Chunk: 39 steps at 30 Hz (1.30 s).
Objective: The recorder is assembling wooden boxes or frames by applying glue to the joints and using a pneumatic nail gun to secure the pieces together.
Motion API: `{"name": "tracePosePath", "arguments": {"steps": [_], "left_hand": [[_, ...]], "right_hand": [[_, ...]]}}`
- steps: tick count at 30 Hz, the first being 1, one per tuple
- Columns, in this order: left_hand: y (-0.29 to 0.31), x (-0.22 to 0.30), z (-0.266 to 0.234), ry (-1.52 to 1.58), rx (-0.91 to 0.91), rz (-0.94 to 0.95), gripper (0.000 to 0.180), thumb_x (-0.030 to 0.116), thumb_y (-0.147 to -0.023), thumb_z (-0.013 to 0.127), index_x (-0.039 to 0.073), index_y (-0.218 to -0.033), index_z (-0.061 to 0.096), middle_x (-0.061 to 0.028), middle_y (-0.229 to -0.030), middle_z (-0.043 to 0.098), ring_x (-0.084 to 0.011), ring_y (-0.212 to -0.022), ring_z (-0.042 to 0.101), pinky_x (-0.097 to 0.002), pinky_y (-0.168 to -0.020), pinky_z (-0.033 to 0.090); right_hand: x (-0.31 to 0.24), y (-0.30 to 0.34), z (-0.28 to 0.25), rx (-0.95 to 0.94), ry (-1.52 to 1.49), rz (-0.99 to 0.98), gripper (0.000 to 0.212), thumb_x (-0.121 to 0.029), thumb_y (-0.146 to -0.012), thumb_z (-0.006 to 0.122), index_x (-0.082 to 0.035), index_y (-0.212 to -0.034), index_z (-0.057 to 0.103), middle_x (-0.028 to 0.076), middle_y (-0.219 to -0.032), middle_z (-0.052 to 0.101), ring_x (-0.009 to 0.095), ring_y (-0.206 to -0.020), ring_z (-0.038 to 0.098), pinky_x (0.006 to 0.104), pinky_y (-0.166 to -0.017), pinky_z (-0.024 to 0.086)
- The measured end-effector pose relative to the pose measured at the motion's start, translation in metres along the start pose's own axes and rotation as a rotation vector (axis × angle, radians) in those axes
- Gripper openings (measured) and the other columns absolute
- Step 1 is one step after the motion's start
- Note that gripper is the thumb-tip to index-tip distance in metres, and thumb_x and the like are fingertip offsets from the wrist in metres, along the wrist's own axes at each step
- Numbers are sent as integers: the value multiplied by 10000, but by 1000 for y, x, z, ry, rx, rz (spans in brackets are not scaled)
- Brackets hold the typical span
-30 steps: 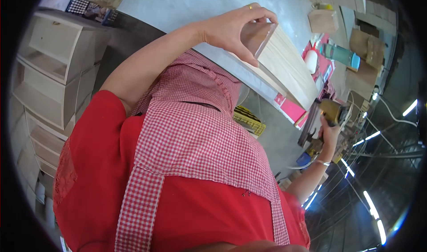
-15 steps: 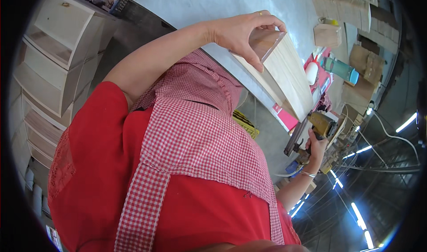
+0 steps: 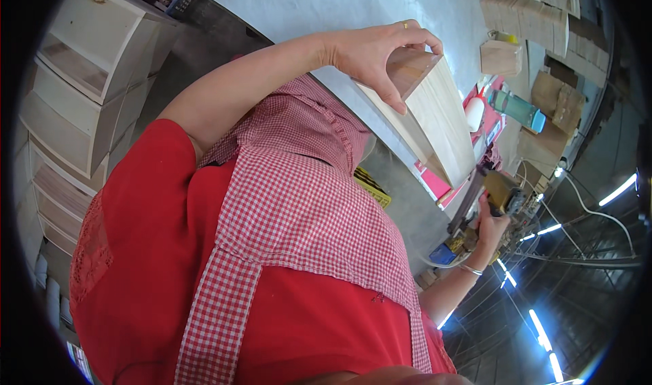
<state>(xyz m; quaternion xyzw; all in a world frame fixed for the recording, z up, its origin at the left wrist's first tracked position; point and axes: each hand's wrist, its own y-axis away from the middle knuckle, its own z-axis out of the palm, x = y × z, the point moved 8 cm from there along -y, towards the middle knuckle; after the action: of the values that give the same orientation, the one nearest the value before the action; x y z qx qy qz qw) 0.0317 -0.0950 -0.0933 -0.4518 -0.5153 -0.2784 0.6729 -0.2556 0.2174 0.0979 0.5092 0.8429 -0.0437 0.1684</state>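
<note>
On the workbench lies a long, pale wooden box [image 3: 443, 113] with an open hollow toward me. My left hand [image 3: 372, 57] spans its near-left end, thumb on the close side and fingers bent over the far edge, gripping it. At the box's other end, my right hand [image 3: 492, 223] is wrapped round the handle of a nail gun [image 3: 504, 193] with a tan body and a dark, long magazine. A small gap shows between the nail gun and the box. My right fingers are partly hidden behind the tool.
A white glue bottle [image 3: 475, 110] with a red tip and a teal drinking bottle [image 3: 517, 110] lie beyond the box. A wooden block [image 3: 501, 57] and stacked boards [image 3: 526, 14] sit farther back. Stacked pale drawer boxes [image 3: 75, 113] stand at left. A pale hose [image 3: 601, 212] hangs at right.
My right hand has drawn the nail gun a little to the right, off the box's end, and turned it. The left hand and box have shifted only slightly.
</note>
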Motion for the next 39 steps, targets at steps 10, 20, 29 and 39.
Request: {"name": "tracePosePath", "arguments": {"steps": [10, 20, 29, 39], "left_hand": [[0, 2, 21, 22, -43, 2, 915, 297, -547, 891, 150, -1345, 470, -81, -1243, 477, -257, -1218, 465, -386, -1043, 389], [0, 1, 21, 21, -50, 35, 913, 319, -562, 892, 148, -1351, 467, -78, -1257, 482, -256, -1218, 466, -391, -1036, 392], [-19, -3, -5, 62, -166, -47, 575, 361, -737, 832, 87, -1193, 615, -43, -1083, 578, -159, -941, 562, -282, -810, 457], [-33, -41, 35, 761, -509, -501, 234, 279, -924, 700, 80, -808, 659, 63, -636, 541, -13, -471, 416, -182, -503, 363]], "right_hand": [[-178, 43, 47, -275, 101, -351, 316, -76, -811, 805, 23, -1068, 650, 68, -918, 684, 132, -705, 624, 275, -637, 509], [-221, 45, 78, -446, 116, -541, 418, -62, -783, 834, 47, -1134, 635, 110, -1101, 694, 177, -942, 652, 308, -841, 528], [-207, 38, 79, -458, 155, -476, 416, -67, -783, 834, 50, -1131, 639, 119, -1086, 705, 186, -944, 668, 318, -837, 537], [-195, 37, 79, -455, 228, -524, 376, -365, -881, 759, -52, -1079, 697, -47, -831, 619, 72, -654, 471, 240, -575, 393]]}}
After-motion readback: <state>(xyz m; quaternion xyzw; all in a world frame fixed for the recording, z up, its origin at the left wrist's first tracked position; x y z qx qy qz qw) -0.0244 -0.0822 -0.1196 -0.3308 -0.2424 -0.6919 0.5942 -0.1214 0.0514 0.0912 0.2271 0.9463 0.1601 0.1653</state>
